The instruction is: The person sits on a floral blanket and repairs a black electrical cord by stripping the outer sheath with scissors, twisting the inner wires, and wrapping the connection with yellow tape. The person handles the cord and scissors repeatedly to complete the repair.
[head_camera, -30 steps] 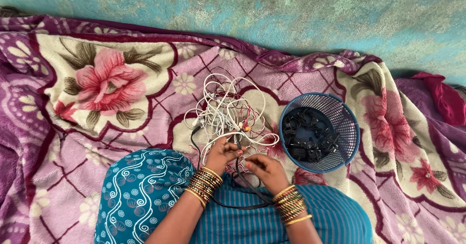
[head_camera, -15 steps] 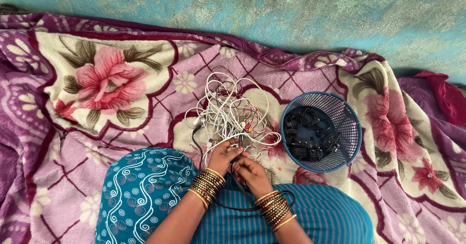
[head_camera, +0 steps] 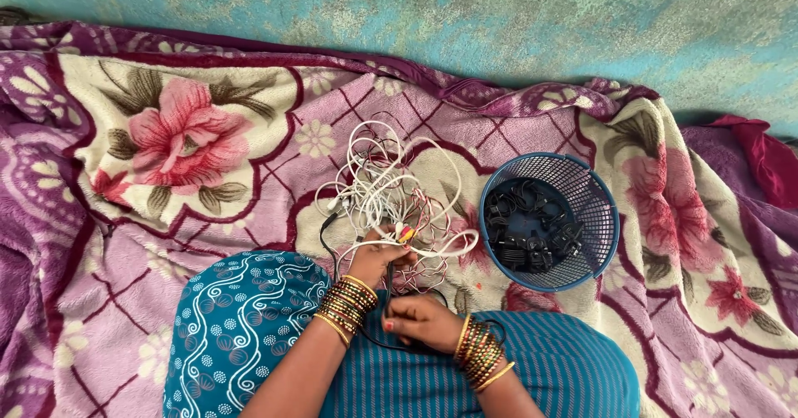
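A tangle of white cables (head_camera: 384, 195) with some thin red and black wires lies on the flowered blanket in front of me. My left hand (head_camera: 376, 260) rests at the near edge of the tangle, fingers closed around a black cable (head_camera: 327, 235) and white strands. My right hand (head_camera: 422, 321) sits lower, over my lap, pinching the same black cable, which loops down across my lap. Both wrists carry stacks of bangles.
A round blue mesh basket (head_camera: 592, 187) holding several coiled black cables (head_camera: 532, 231) stands on the blanket to the right of the tangle. The purple and cream floral blanket (head_camera: 183, 144) covers the floor up to a teal painted wall (head_camera: 465, 19).
My right hand has drawn back from the tangle toward my lap, pulling the black cable along. My left hand has stayed at the tangle's edge.
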